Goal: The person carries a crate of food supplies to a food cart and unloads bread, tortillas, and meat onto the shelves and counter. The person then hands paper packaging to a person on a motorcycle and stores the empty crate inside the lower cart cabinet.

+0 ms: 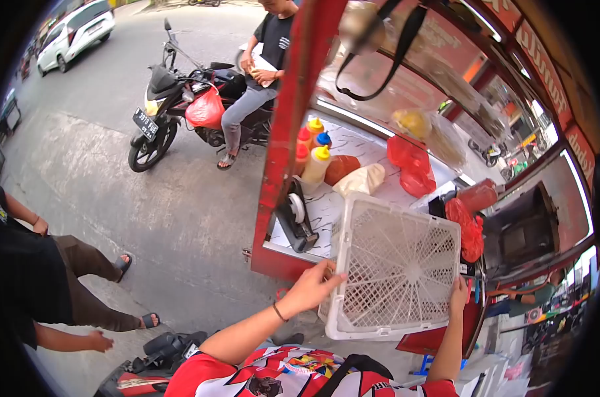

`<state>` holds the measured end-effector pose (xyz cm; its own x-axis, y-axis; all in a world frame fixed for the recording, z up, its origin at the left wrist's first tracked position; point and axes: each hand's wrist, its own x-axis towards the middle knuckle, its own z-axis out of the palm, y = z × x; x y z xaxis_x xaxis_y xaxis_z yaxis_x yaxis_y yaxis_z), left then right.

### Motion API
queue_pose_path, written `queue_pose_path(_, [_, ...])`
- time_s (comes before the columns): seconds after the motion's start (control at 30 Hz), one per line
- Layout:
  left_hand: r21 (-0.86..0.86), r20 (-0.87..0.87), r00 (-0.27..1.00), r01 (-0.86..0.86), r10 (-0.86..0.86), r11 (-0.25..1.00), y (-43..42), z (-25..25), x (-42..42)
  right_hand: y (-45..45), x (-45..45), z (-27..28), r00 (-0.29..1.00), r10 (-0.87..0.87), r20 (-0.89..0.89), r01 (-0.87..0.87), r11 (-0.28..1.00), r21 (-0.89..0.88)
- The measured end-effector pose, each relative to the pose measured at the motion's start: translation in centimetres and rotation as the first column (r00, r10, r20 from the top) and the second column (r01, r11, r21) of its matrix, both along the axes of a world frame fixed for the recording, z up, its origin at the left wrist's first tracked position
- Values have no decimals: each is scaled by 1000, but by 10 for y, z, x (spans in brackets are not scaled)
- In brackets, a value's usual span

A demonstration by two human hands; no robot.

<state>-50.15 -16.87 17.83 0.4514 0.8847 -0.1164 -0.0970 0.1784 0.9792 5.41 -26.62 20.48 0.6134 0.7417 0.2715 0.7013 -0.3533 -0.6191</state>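
A white plastic crate [412,264] with lattice sides is tilted before me at the cart's near edge, one broad mesh face toward me. My left hand [316,286] is closed at its left edge, with the thumb and a finger against the rim. On the right edge, the fingers of my right hand [457,298] are wrapped round the crate's side. Behind the crate, a cream-coloured bag [359,180] lies on the marbled counter [323,198]. A black tape dispenser [297,218] stands left of the crate.
Sauce bottles [315,165] and a red plastic bag [411,165] sit farther back on the counter. The red cart post [293,112] rises at left. One person [32,264] stands left; another sits on a motorcycle [174,99]. A second motorcycle [148,370] is near my left side.
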Motion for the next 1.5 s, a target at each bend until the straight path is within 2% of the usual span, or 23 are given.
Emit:
queue_pose_path(0.03, [-69, 57, 998, -1, 4, 998, 3, -11, 5, -6, 3, -6, 998, 10, -58, -7, 998, 60])
queue_pose_path(0.07, [-58, 69, 997, 29, -25, 998, 5, -23, 9, -15, -8, -3, 997, -76, -3, 76, 995, 63])
queue_pose_path(0.17, [-36, 66, 990, 130, -127, 991, -9, -28, -3, -69, -15, 17, 981, -12, -194, 19, 999, 32])
queue_pose_path(0.23, [-59, 143, 971, 204, -194, 977, -19, -17, -5, -103, -3, 25, 968, -91, -235, 132, 977, 167])
queue_pose_path(0.3, [32, 104, 938, 328, -330, 944, -16, -11, -1, -141, -5, 43, 944, -178, -278, 260, 920, 295])
queue_pose_path(0.37, [142, 56, 907, 406, -417, 903, -13, -6, 6, -189, 14, 66, 876, -121, -466, 307, 886, 347])
queue_pose_path(0.43, [272, 27, 877, 455, -479, 848, -12, -3, 30, -244, 38, 102, 873, 113, -474, 77, 929, 362])
queue_pose_path(0.47, [274, 78, 870, 451, -487, 849, -15, -7, 46, -265, 27, 124, 896, 117, -428, 67, 918, 390])
queue_pose_path(0.53, [263, 3, 853, 503, -522, 824, -19, 3, 65, -294, 11, 154, 946, 36, -322, 106, 905, 412])
queue_pose_path(0.6, [312, -68, 833, 540, -548, 782, -25, -12, 96, -332, 1, 174, 959, -157, -234, 240, 889, 389])
queue_pose_path(0.63, [280, -30, 800, 582, -599, 763, -34, -23, 117, -362, -4, 186, 936, -292, -198, 347, 861, 372])
queue_pose_path(0.67, [324, -162, 762, 641, -627, 696, -39, -31, 136, -396, -7, 194, 914, -368, -173, 406, 824, 396])
queue_pose_path(0.7, [360, -288, 710, 702, -642, 615, -49, -37, 151, -417, -26, 211, 908, -416, -44, 402, 837, 371])
queue_pose_path(0.8, [312, -337, 546, 834, -767, 456, -67, -49, 172, -424, -107, 256, 892, -451, 15, 438, 872, 218])
queue_pose_path(0.87, [186, -285, 512, 859, -810, 478, -73, -75, 176, -437, -126, 256, 864, -503, 22, 493, 855, 163])
queue_pose_path(0.97, [102, -269, 514, 856, -814, 507, -74, -110, 182, -465, -116, 215, 807, -588, 54, 588, 809, 17])
queue_pose_path(1.03, [63, -275, 543, 833, -793, 549, -63, -114, 191, -454, -107, 178, 726, -678, 114, 685, 727, -37])
queue_pose_path(1.1, [-6, -295, 588, 787, -753, 617, -54, -98, 212, -462, -57, 105, 693, -701, 167, 708, 706, 24])
queue_pose_path(1.23, [142, -434, 720, 649, -542, 748, -43, -63, 248, -453, 29, 11, 618, -772, 148, 776, 629, 39])
queue_pose_path(1.3, [225, -388, 824, 519, -413, 824, -35, -74, 265, -440, 73, -28, 664, -730, 160, 738, 675, 17])
queue_pose_path(1.37, [144, -356, 880, 385, -315, 912, -38, -75, 284, -424, 120, -63, 714, -686, 140, 698, 714, -54])
queue_pose_path(1.4, [196, -345, 912, 302, -223, 933, -46, -78, 299, -417, 147, -82, 736, -666, 118, 676, 730, -94])
queue_pose_path(1.5, [226, -358, 933, 55, 30, 973, -53, -106, 324, -388, 226, -131, 813, -576, 79, 580, 794, -181])
